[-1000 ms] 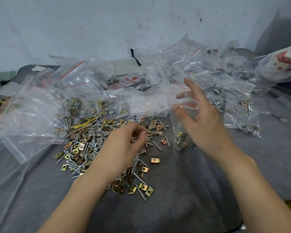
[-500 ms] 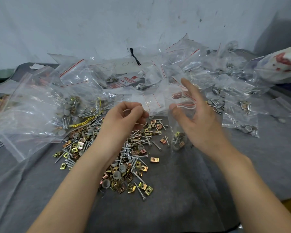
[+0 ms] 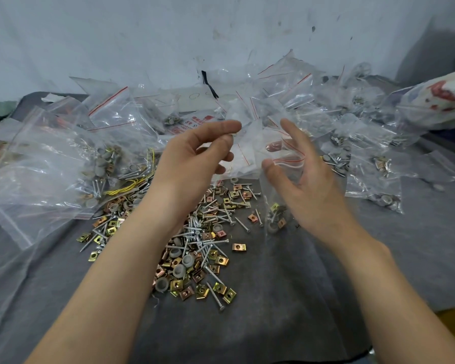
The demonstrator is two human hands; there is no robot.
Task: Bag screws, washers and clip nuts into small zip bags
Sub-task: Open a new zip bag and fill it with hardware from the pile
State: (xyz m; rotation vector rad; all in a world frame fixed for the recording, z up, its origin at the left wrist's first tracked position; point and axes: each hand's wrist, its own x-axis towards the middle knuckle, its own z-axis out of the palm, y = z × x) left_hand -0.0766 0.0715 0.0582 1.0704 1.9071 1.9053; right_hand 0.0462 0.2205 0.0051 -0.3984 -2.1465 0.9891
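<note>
Having left the pile, the left hand pinches a small part beside the zip bag that the right hand grips open, ready for dropping.

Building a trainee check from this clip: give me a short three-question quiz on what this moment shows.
1. True or false: the loose pile of screws, washers and clip nuts lies on a grey cloth.
2. What does the right hand hold? A: a screwdriver. B: an open zip bag. C: a roll of tape.
3. Fill in: the seal stripe on the held zip bag is ___.
Key: 1 true; 2 B; 3 red.
</note>
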